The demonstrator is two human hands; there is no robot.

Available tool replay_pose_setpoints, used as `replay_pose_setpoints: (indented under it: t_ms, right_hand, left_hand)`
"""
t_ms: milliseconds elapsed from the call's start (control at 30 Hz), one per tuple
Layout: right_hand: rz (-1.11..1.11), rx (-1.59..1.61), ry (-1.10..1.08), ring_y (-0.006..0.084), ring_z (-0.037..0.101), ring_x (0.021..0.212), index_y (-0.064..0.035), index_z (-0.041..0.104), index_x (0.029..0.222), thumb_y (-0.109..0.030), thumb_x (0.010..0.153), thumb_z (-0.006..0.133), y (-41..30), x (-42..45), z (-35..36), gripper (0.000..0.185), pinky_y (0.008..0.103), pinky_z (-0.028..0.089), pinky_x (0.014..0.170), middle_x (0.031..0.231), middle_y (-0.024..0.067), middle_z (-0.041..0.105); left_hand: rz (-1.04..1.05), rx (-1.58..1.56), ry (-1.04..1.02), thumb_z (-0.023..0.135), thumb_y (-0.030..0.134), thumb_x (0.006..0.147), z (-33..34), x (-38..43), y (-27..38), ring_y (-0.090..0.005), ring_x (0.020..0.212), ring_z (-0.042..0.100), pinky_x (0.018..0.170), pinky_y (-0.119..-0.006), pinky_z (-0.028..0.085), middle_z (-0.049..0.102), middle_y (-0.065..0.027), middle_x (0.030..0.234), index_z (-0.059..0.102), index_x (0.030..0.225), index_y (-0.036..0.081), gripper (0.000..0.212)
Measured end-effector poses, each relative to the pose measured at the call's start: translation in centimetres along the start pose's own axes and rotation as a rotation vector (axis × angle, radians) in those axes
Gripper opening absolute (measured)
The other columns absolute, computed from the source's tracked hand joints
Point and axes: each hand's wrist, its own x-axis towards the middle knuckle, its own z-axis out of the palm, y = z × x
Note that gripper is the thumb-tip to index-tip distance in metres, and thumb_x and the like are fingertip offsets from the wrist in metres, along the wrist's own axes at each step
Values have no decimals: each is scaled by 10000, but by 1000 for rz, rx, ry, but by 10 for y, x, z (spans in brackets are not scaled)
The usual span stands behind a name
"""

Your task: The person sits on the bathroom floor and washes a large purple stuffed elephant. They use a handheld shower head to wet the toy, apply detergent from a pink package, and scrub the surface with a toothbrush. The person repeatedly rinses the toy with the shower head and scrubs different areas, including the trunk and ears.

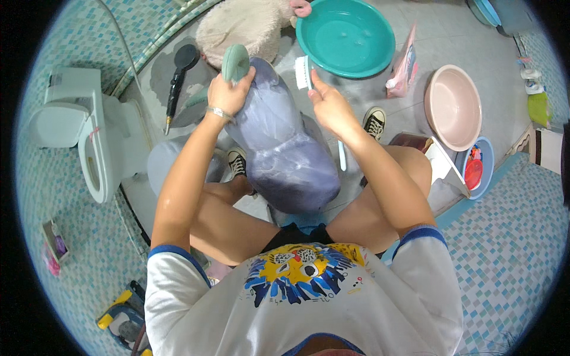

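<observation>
A large wet purple stuffed plush toy (285,133) lies between my knees, streaked with whitish suds. My left hand (231,91) grips its top end, where a padded green part (235,64) sticks up above the fist. In my right hand (331,104) is a scrub brush (303,73) with white bristles, held near its head. Its bristles face left toward the plush and are apart from it. The pale long handle (342,155) runs down behind my wrist.
A shower head (185,58) lies left on the wet floor by a cream fluffy plush (242,31). Ahead stand a teal basin of water (347,62), a pink bag (403,71) and a pink basin (454,107). A blue basin (486,178) sits right; a toilet (95,147) is left.
</observation>
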Motion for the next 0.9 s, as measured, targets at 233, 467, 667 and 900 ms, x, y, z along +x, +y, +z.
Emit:
replay_pose_setpoints:
  t_ms: [233,467,667,900]
  right_hand:
    - [-141,33,-1,418,573,940,-116,345,1380,-208,910,447,-16,-51,14,490,443,446,835,1001,265,593]
    - [-260,45,104,469,585,738,-110,264,1409,-137,887,470,-36,-99,50,561,522,456,716,757,307,584]
    - [-184,-187,194,457,572,654,-119,328,1384,-151,891,475,-59,-55,47,515,520,452,629,696,274,580]
    - [-190,-205,218,445,601,632,-96,319,1381,-178,899,443,-41,-62,48,505,538,474,605,666,267,598]
  left_hand:
    - [170,-269,182,672,308,789,-30,-61,-12,-320,780,641,689,-376,480,655,-176,807,650,888,29,297]
    - [177,-526,113,678,263,806,-20,-70,-10,-229,732,601,680,-337,460,633,-128,789,621,893,10,273]
    - [273,-223,360,636,244,810,-17,-61,-12,-386,659,592,586,-409,459,610,-192,712,613,778,17,230]
    - [341,-366,187,650,318,799,-13,-65,-12,-375,637,591,571,-412,444,601,-185,676,590,695,16,325]
